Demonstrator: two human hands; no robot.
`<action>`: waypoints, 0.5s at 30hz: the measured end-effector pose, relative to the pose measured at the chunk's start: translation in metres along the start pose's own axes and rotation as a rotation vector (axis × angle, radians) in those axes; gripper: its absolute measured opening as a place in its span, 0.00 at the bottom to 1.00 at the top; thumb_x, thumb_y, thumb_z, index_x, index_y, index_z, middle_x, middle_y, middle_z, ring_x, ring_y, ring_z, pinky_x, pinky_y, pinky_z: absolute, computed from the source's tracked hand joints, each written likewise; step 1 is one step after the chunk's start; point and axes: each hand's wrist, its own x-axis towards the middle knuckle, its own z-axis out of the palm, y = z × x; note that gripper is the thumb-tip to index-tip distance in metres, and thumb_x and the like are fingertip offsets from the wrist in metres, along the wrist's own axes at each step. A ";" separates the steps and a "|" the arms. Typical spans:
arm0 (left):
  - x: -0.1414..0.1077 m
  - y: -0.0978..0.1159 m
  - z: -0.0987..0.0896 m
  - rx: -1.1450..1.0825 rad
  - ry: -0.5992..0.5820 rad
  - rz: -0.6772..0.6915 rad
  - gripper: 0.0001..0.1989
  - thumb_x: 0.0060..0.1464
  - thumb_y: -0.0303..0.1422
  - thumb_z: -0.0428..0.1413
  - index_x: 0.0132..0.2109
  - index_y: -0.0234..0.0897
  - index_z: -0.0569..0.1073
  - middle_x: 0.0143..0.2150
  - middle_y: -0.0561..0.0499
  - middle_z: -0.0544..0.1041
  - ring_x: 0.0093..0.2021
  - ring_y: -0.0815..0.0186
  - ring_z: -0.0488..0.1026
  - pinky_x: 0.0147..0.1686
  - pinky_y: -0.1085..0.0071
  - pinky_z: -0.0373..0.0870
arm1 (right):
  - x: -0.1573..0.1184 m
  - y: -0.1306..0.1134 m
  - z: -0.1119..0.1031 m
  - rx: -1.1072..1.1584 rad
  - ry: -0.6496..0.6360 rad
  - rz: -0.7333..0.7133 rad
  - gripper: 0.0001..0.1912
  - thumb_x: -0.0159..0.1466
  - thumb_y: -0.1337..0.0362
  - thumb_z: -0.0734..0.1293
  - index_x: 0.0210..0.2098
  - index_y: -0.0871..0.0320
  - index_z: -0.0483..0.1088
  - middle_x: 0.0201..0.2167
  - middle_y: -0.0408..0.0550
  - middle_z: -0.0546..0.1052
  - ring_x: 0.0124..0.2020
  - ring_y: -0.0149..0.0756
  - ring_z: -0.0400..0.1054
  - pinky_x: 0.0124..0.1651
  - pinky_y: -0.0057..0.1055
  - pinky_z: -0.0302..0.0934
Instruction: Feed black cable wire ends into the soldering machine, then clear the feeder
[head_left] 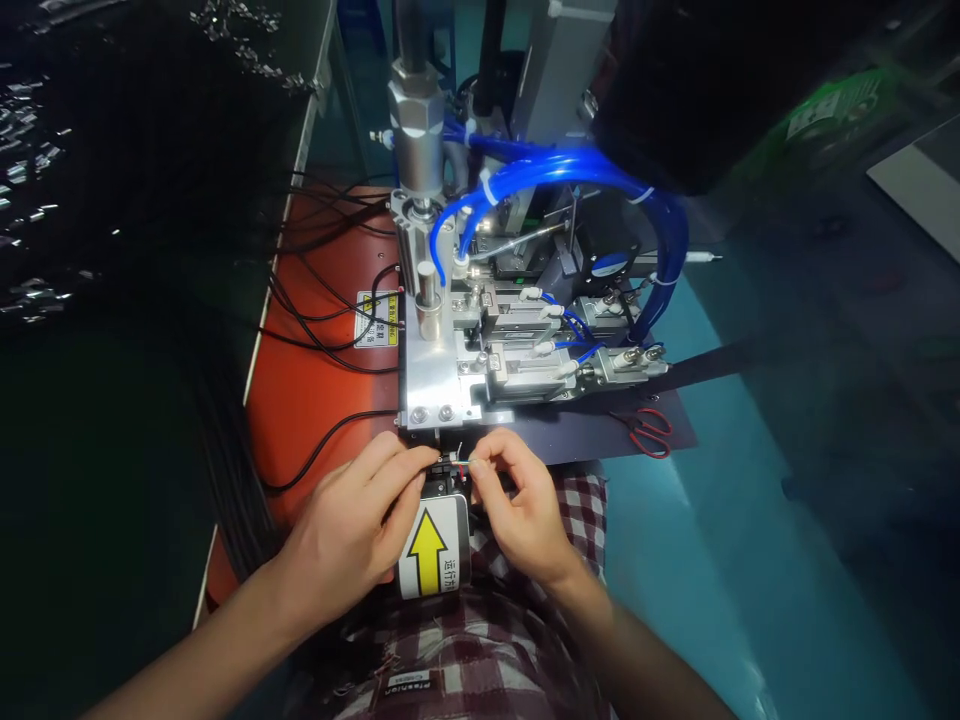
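Note:
Both hands meet at a small black fixture (442, 487) at the front of a metal machine. My left hand (364, 500) comes in from the left, its fingers pinched at the fixture's edge. Whatever lies between those fingertips is hidden, though a dark cable seems to end there. On the other side, my right hand (521, 505) pinches thin coloured wires (465, 464) between thumb and forefinger. The wires reach left into the fixture. Just below sits a white plate with a yellow arrow (428, 555).
Behind the hands stands the machine's silver block (431, 375), with pneumatic cylinders and blue air hoses (570, 165). Red-handled scissors (650, 434) lie on the dark base plate at right. Black cables (322, 345) cross the orange surface (315, 400); a dark cable bundle (232, 480) hangs at left.

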 end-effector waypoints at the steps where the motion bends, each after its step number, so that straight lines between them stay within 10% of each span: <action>1: 0.001 0.005 -0.002 -0.049 -0.022 -0.057 0.13 0.58 0.26 0.50 0.50 0.38 0.67 0.40 0.50 0.70 0.38 0.68 0.69 0.38 0.73 0.66 | -0.001 -0.004 -0.002 -0.016 -0.014 -0.027 0.05 0.64 0.68 0.60 0.31 0.57 0.63 0.28 0.42 0.65 0.27 0.29 0.61 0.32 0.29 0.57; 10: 0.003 0.042 -0.012 -0.374 -0.129 -0.337 0.04 0.58 0.32 0.53 0.39 0.44 0.73 0.34 0.57 0.74 0.35 0.70 0.70 0.34 0.75 0.65 | -0.017 -0.032 -0.012 -0.186 -0.102 -0.272 0.05 0.61 0.73 0.62 0.32 0.57 0.65 0.27 0.42 0.67 0.31 0.32 0.61 0.34 0.31 0.55; 15: 0.003 0.042 -0.008 -0.530 -0.029 -0.347 0.03 0.56 0.30 0.55 0.36 0.42 0.74 0.31 0.56 0.71 0.32 0.70 0.68 0.31 0.75 0.64 | -0.021 -0.040 -0.005 0.050 -0.111 0.040 0.05 0.63 0.69 0.61 0.30 0.57 0.63 0.27 0.41 0.66 0.27 0.29 0.61 0.30 0.28 0.57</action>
